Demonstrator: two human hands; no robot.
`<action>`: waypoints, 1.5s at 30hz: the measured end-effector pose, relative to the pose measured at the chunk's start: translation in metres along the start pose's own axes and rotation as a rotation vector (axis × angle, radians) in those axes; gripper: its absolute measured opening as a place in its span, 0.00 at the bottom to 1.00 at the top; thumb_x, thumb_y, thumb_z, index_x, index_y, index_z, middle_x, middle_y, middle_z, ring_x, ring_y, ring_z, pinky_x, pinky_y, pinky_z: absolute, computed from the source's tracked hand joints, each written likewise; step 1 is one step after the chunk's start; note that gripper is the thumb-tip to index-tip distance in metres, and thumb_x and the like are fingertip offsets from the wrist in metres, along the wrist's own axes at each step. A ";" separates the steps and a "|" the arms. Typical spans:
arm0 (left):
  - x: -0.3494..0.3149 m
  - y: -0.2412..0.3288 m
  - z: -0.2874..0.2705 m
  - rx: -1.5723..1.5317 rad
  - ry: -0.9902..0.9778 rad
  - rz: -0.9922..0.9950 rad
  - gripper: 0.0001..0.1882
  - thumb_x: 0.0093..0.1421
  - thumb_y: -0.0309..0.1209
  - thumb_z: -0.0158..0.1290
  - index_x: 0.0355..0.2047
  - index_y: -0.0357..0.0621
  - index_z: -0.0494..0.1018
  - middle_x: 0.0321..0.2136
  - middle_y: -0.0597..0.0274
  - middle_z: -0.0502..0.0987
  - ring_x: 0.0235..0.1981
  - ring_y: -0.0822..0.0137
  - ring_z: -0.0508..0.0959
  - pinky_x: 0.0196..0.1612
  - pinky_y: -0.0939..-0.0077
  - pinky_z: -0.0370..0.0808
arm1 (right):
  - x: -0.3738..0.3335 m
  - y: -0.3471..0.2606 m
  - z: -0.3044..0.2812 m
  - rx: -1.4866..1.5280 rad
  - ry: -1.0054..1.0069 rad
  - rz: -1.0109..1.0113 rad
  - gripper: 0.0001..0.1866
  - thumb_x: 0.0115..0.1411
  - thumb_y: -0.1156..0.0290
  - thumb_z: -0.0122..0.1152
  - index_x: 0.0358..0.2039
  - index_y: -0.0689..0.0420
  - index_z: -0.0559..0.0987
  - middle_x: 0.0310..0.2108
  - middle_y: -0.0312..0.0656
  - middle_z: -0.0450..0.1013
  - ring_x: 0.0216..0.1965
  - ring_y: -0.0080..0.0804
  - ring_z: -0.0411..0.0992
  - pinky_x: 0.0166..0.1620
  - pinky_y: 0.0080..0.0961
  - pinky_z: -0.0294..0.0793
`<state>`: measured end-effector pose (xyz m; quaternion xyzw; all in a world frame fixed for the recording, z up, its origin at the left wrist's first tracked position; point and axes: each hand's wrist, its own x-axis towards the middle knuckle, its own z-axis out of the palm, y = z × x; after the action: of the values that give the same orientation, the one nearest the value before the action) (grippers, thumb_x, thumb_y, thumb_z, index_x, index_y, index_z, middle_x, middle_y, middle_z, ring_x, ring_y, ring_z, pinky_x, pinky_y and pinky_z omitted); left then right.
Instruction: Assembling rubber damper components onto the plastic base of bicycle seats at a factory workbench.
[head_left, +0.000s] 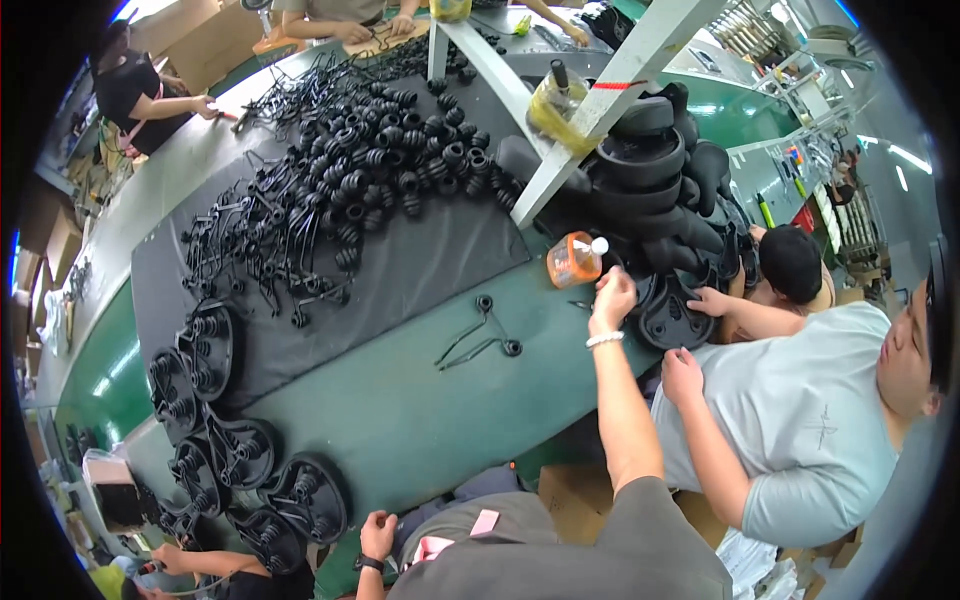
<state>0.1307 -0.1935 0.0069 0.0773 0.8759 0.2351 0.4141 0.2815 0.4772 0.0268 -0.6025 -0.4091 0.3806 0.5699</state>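
Bottle [574,260], orange with a white cap, rests on the green desk [400,410] just beside the right hand [614,298]; whether it stands or lies cannot be told. The right arm, a white bead bracelet at its wrist, spans the desk from the near edge. The right grip is narrow, the fingers bent inward; a small dark tip [580,304] shows beside them, and whether it is held cannot be told. The left hand [378,536] is curled at the near edge, a black band at its wrist; its grip appears narrow, its contents not discernible.

Between the hands, well in from the near edge, a spring frame [512,348] of two coils and bent wire lies on the desk. Beyond it, a black mat [440,265] bears a heap of black springs [375,150] and wires. Toward the left end, black seats [305,497] lie with coils uppermost. Right of the bottle rises a seat pile [640,165], beside a white post [620,90]. At right, a co-worker [790,420] in a pale shirt rests one hand on a seat.
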 end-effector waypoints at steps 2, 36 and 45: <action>0.001 -0.003 0.000 -0.068 0.036 -0.042 0.23 0.59 0.42 0.63 0.44 0.34 0.80 0.36 0.47 0.85 0.40 0.55 0.85 0.47 0.64 0.79 | 0.044 -0.045 0.038 -0.082 0.001 -0.160 0.14 0.65 0.63 0.64 0.31 0.62 0.78 0.22 0.35 0.72 0.23 0.23 0.69 0.31 0.22 0.68; 0.054 0.257 -0.050 0.429 0.319 0.976 0.50 0.51 0.39 0.70 0.68 0.36 0.56 0.63 0.40 0.66 0.66 0.46 0.66 0.68 0.54 0.65 | -0.257 -0.066 -0.112 -0.127 -0.779 0.399 0.33 0.61 0.73 0.57 0.67 0.71 0.63 0.64 0.50 0.66 0.63 0.39 0.65 0.68 0.33 0.60; 0.097 0.100 -0.036 0.554 0.046 0.619 0.51 0.48 0.26 0.64 0.72 0.37 0.53 0.68 0.44 0.63 0.69 0.45 0.63 0.71 0.52 0.61 | -0.270 0.035 0.003 -0.804 -1.434 -0.309 0.27 0.60 0.61 0.64 0.53 0.67 0.76 0.48 0.58 0.76 0.51 0.53 0.74 0.55 0.43 0.73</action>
<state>0.0348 -0.0864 0.0069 0.4402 0.8505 0.1054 0.2678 0.1798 0.2275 -0.0107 -0.3088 -0.8550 0.4145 -0.0413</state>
